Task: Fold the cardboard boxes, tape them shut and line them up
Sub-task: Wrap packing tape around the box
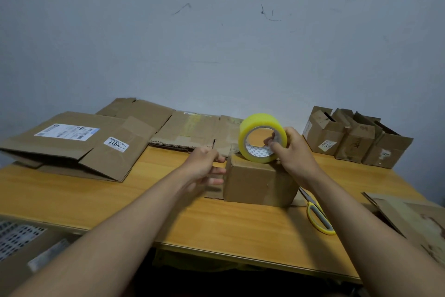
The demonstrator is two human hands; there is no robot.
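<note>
1. Your right hand (pixel 292 152) holds the roll of yellow tape (pixel 262 137) upright on its edge, fingers hooked through the core and curled round the rim. The roll rests on the top of the small folded box (pixel 258 183).
2. Your left hand (pixel 204 164) sits at the left side of that box, fingers loosely spread, fingertips touching or just short of the box's left face; I cannot tell which.
3. The small folded box stands near the middle of the wooden table (pixel 144 202), top flaps down. Whether any tape already lies across the seam cannot be told.
4. Three boxes (pixel 354 140) stand side by side in a row at the far right of the table, close to the wall (pixel 216 31). Their upper flaps look partly raised.
5. Flattened cardboard (pixel 79 142) lies at the far left, the nearest sheet bearing a white shipping label and a smaller sticker. More flat sheets (pixel 190 128) lie behind it along the wall, reaching to just behind the tape roll.
6. Scissors with yellow handles (pixel 317 217) lie on the table just right of the small box, partly under your right forearm.
7. Another piece of cardboard (pixel 409 219) lies at the near right edge of the table.
</note>
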